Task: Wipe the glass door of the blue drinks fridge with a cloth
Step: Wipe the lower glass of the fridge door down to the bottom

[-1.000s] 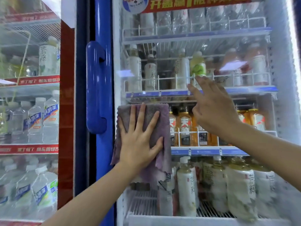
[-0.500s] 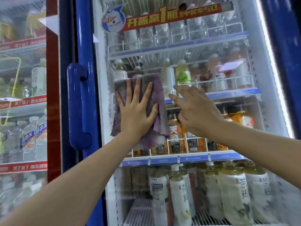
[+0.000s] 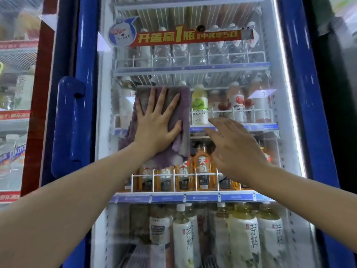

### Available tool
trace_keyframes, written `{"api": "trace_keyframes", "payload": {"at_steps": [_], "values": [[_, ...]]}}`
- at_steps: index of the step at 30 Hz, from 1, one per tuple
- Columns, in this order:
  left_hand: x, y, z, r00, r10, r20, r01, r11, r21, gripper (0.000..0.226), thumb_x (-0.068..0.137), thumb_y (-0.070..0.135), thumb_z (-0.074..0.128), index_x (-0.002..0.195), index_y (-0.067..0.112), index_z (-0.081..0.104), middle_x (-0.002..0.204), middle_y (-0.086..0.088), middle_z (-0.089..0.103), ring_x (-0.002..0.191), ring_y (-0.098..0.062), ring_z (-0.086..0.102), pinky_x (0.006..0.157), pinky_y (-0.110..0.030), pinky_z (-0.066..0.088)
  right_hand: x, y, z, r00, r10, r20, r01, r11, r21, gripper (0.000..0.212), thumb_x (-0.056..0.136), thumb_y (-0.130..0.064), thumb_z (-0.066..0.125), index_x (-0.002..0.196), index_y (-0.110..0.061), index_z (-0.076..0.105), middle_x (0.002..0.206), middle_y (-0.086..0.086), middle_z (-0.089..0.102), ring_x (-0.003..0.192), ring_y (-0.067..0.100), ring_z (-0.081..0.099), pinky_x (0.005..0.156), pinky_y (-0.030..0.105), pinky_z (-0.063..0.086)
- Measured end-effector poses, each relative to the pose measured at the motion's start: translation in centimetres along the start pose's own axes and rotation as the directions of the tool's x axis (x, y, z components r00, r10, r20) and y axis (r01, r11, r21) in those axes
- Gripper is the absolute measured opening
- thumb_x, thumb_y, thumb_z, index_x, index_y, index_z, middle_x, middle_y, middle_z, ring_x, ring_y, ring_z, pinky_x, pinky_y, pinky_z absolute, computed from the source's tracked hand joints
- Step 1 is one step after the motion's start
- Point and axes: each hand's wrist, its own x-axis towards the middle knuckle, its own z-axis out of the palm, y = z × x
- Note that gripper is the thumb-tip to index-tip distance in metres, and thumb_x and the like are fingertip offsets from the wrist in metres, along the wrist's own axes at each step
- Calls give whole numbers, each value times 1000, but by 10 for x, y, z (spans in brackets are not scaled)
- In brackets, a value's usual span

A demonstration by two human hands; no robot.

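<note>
Cloth [image 3: 178, 105] under flat left hand [image 3: 156, 124]

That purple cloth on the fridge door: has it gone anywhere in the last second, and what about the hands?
The left hand has slid the purple cloth up the glass door, from level with the orange-bottle shelf to the shelf above it. The right hand has stayed spread open beside the cloth, rising less. The left palm stays flat on the cloth, nothing was picked up or let go, and the blue door handle is untouched.

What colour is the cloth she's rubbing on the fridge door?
Purple, with greyish patches: a fuzzy purple cloth pressed flat on the glass by the left hand. The head view shows it.
</note>
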Motion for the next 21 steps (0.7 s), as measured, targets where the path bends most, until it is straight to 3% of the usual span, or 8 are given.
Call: {"api": "trace_keyframes", "payload": {"at_steps": [2, 7, 11, 14, 21], "values": [[18, 10, 3, 998, -59, -17, 59, 998, -4, 74, 98, 62, 34, 166, 33, 23, 175, -6, 10, 162, -34, 2, 122, -73, 2, -2, 9, -2, 1000, 29, 10, -29, 1000, -9, 62, 85, -30, 34, 128, 0, 67, 137, 24, 62, 127, 43, 59, 109, 57, 45], [-3, 48, 9, 985, -169, -36, 168, 985, -29, 75, 99, 61, 32, 167, 34, 16, 176, -5, 5, 162, -32, -3, 123, -71, 3, -12, 32, 3, 997, 70, 12, -70, 998, 2, 53, 80, -17, 54, 129, 0, 66, 138, 23, 61, 125, 43, 59, 107, 56, 47], [-64, 87, 17, 997, -76, -17, 75, 996, -48, 75, 99, 58, 38, 167, 30, 19, 176, -7, 3, 162, -33, -5, 123, -71, 3, -21, 42, 8, 996, 54, 65, -56, 998, 34, 52, 80, -8, 69, 131, -1, 64, 146, 22, 55, 132, 42, 55, 109, 56, 45], [-97, 101, 22, 1000, -14, 9, 14, 999, -30, 77, 98, 58, 42, 167, 29, 21, 176, -7, 4, 162, -34, -4, 123, -71, 2, -25, 45, 8, 995, 35, 89, -40, 997, 60, 56, 81, -8, 71, 136, -3, 61, 153, 20, 50, 139, 40, 50, 111, 55, 42], [-36, 85, 19, 995, 102, 10, -102, 995, -13, 79, 96, 63, 36, 166, 29, 22, 176, -8, 7, 162, -34, -1, 123, -71, 3, -25, 57, 3, 995, -29, 98, 21, 996, 83, 54, 85, -11, 63, 139, -3, 59, 151, 19, 52, 138, 37, 50, 113, 52, 42]]}}
